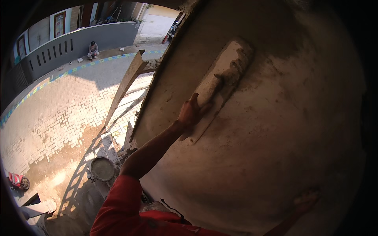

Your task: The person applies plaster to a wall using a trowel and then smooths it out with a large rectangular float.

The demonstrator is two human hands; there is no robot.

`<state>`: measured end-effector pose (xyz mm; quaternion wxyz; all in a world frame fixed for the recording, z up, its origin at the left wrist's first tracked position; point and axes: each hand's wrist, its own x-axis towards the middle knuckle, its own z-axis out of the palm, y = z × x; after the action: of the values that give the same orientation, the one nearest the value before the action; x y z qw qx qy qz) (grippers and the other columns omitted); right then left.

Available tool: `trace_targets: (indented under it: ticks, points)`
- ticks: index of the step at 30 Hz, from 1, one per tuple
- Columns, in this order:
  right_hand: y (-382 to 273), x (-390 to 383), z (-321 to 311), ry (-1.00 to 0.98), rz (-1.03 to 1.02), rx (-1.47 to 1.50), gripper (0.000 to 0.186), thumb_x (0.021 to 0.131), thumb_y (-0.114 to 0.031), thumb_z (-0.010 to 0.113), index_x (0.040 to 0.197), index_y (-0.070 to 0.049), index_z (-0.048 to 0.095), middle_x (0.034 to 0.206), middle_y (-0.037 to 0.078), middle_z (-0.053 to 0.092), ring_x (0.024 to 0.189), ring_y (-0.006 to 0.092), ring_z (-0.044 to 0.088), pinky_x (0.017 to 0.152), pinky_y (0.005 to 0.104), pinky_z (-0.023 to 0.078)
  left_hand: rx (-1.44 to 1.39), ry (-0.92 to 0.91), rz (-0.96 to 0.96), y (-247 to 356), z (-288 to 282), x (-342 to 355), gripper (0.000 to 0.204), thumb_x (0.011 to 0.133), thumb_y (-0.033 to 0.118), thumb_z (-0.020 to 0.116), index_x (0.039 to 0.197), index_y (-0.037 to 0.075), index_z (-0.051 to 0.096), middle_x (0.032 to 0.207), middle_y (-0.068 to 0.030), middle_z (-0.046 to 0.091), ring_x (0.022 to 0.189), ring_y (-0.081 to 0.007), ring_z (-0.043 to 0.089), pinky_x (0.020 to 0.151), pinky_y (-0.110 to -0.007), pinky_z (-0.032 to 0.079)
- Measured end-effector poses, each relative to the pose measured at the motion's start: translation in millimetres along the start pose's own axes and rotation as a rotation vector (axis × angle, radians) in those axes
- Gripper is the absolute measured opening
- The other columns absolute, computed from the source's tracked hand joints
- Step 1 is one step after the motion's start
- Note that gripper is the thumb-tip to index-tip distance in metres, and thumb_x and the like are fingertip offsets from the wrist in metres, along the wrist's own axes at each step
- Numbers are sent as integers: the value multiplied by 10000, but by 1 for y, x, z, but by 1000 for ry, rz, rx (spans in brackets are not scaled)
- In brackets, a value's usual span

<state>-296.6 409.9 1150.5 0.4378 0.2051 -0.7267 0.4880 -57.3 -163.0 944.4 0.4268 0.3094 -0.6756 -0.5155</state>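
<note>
My left hand (190,110) grips a long, mortar-smeared plastering float (226,67), pressed on the grey plastered wall (256,145). The float lies diagonally, its far end toward the wall's darker, damper upper part. My right hand (307,200) is low at the far right, on or close to the wall; shadow obscures its fingers and whether it holds anything.
Left of the wall edge stand a wooden post (122,90) and a bucket of grey mix (101,169). Far below, a person (93,51) sits by a grey fence (118,33) along a paved lane (55,114). A red motorbike (17,180) is at lower left.
</note>
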Motion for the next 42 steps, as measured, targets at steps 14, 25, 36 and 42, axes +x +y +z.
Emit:
trace_targets:
  ticks: [14, 25, 36, 42]
  points:
    - [-1, 8, 12, -18, -83, 49, 642, 1000, -500, 395, 1341, 40, 463, 1032, 174, 618, 847, 284, 617, 682, 401, 542, 47, 36, 166, -52, 41, -40, 588, 860, 414, 694, 1192, 2, 439, 739, -219, 638, 731, -438, 643, 670, -491, 509]
    - [18, 10, -5, -63, -155, 69, 579, 1017, -443, 385, 1324, 38, 482, 1087, 182, 622, 925, 294, 624, 702, 400, 561, -9, -132, -56, -75, 57, -79, 593, 844, 353, 717, 1219, -2, 424, 780, -256, 647, 770, -431, 654, 678, -497, 498]
    - [43, 8, 0, -62, -231, 92, 557, 1031, -418, 375, 1368, 18, 452, 1160, 179, 602, 940, 295, 632, 694, 392, 579, -256, 128, -83, -108, 73, -77, 718, 859, 370, 702, 1328, -78, 394, 868, -293, 666, 833, -422, 680, 730, -474, 529]
    - [38, 9, -7, -51, -248, 50, 579, 1026, -423, 383, 1415, 6, 388, 1203, 188, 578, 998, 303, 620, 714, 379, 584, -30, -56, -84, -31, 50, -65, 693, 853, 391, 708, 1253, -110, 445, 901, -318, 660, 897, -424, 674, 756, -477, 532]
